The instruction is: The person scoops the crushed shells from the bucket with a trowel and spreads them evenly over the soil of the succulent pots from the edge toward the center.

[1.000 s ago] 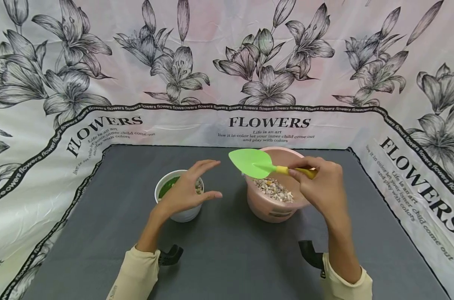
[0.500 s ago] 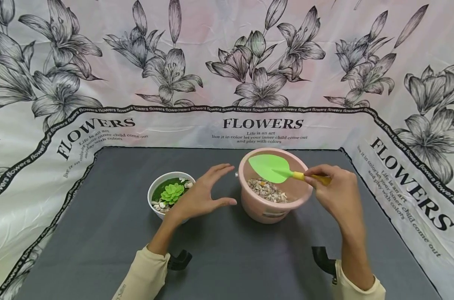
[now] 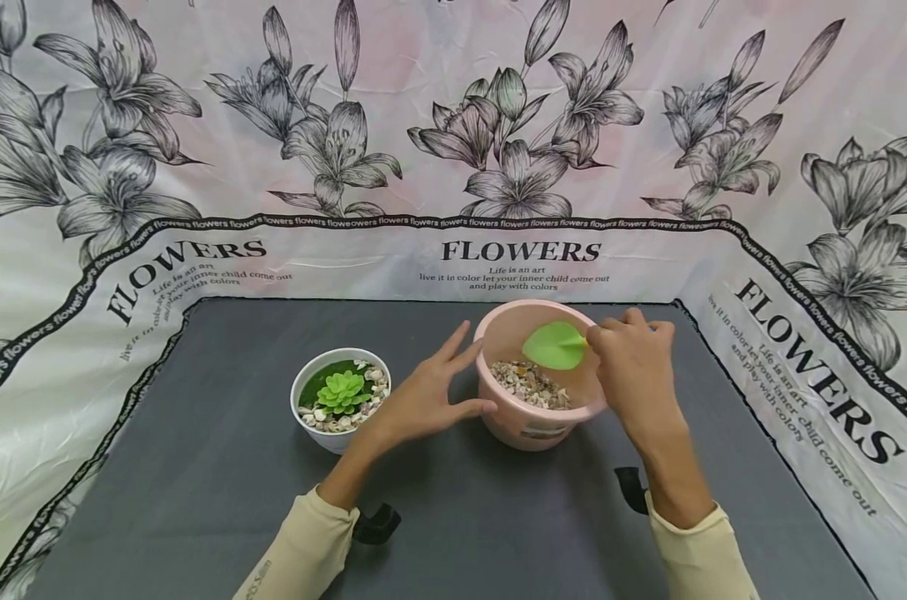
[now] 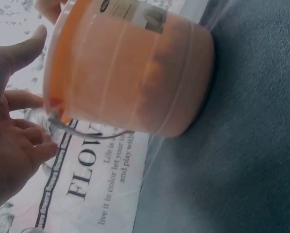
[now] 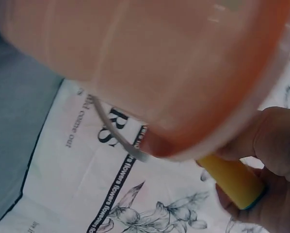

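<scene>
My right hand grips the yellow handle of a small toy trowel, whose green blade is over the inside of a pink bucket. Small mixed pebbles lie in the bucket's bottom. At the bucket's left rim is my left hand, fingers spread and thumb apart; whether it touches the rim I cannot tell. Left of that hand stands a white pot holding a green succulent and pale stones. Most of the trowel's handle is hidden by my right hand in the head view.
A grey cloth covers the table. Behind and at the sides hangs a white curtain with printed flowers and lettering. The bucket's wire handle hangs down its side. Black wrist mounts stick out by both sleeves.
The trowel has gone down and left, from above the bucket's rim to inside its mouth. My left hand has shifted right, away from the white pot to the bucket's rim, uncovering the succulent.
</scene>
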A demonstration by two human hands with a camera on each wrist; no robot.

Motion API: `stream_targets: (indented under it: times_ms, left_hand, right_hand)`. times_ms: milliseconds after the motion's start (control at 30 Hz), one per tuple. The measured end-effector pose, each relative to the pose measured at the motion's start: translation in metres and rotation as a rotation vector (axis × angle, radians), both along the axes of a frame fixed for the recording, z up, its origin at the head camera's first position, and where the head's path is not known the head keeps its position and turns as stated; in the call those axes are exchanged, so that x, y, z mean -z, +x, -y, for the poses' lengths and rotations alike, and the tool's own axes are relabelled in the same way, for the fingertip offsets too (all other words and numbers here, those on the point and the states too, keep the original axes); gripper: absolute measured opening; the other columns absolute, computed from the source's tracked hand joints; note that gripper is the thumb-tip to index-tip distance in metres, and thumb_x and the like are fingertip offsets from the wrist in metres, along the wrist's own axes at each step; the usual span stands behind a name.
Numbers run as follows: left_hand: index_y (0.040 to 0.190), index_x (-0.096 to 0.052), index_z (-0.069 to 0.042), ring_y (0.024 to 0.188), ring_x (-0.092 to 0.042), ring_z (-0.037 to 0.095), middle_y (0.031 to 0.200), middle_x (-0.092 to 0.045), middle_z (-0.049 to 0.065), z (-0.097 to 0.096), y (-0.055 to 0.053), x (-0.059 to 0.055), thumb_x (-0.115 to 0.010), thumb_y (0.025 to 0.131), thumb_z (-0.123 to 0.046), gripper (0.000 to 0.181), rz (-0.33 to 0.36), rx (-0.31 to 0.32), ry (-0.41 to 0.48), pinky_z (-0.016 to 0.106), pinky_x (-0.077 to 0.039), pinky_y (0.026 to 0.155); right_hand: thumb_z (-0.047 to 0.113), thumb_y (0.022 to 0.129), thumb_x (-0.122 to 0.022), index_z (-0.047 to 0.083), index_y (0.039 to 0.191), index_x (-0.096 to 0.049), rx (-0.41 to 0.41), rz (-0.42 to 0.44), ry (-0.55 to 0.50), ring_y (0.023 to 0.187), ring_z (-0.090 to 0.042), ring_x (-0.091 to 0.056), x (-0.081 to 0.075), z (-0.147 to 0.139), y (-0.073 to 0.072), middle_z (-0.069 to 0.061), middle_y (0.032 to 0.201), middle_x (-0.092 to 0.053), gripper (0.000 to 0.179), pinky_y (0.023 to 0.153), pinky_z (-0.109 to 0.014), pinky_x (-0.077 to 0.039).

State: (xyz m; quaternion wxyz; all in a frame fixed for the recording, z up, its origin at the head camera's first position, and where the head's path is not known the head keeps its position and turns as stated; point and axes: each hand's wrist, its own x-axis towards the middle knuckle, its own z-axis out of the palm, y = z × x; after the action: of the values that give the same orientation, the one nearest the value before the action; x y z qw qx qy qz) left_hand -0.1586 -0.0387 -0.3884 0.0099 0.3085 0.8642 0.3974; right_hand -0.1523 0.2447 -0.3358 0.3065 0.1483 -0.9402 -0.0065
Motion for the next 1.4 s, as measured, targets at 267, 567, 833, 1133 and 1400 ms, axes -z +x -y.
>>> stream_targets:
  times_ms: [267,567,833,1133,1400]
  left_hand:
    - [0.159,-0.042,-0.007,0.157,-0.035,0.035,0.175,-0.024,0.011,-0.006,0.0,0.002,-0.075,0.097,-0.037,0.076,-0.035,-0.04,0.011,0.052,-0.042,0.122]
    - [0.155,-0.048,-0.006,0.153,-0.041,0.034,0.171,-0.03,0.014,-0.007,-0.001,0.001,-0.077,0.096,-0.035,0.072,-0.048,-0.055,0.005,0.051,-0.045,0.119]
    - [0.152,-0.052,-0.003,0.152,-0.043,0.034,0.169,-0.035,0.016,-0.008,-0.002,0.004,-0.08,0.094,-0.031,0.07,-0.076,-0.051,0.066,0.05,-0.047,0.117]
    - [0.15,-0.054,-0.002,0.151,-0.044,0.035,0.167,-0.039,0.016,-0.008,-0.002,0.004,-0.082,0.092,-0.03,0.07,-0.085,-0.066,0.085,0.05,-0.045,0.12]
    - [0.15,-0.055,-0.004,0.151,-0.045,0.033,0.168,-0.039,0.014,-0.009,-0.003,0.006,-0.081,0.092,-0.031,0.069,-0.084,-0.065,0.084,0.049,-0.046,0.118]
  right_hand:
    - [-0.009,0.086,-0.075,0.01,0.061,-0.065,0.039,0.004,0.229,0.072,-0.029,-0.045,0.018,0.016,-0.018,-0.013,0.07,-0.062,0.033,0.071,-0.04,-0.03]
    - [-0.018,0.075,-0.064,0.02,0.06,-0.029,0.005,0.171,0.09,0.067,-0.024,-0.029,0.024,0.019,-0.025,0.002,0.063,-0.023,0.055,0.071,-0.038,-0.018]
    - [-0.024,0.067,-0.042,0.025,0.065,-0.017,-0.008,0.14,-0.035,0.066,-0.022,-0.021,0.026,0.02,-0.028,0.005,0.068,-0.013,0.054,0.078,-0.047,-0.017]
    - [-0.022,0.068,-0.047,0.019,0.054,-0.037,0.042,0.213,-0.158,0.062,-0.024,-0.034,0.024,0.023,-0.032,0.003,0.056,-0.027,0.044,0.08,-0.049,-0.019]
    - [-0.01,0.069,-0.068,0.008,0.07,-0.072,0.023,0.314,-0.277,0.066,-0.035,-0.058,0.023,0.02,-0.032,-0.01,0.062,-0.065,0.018,0.081,-0.057,-0.03]
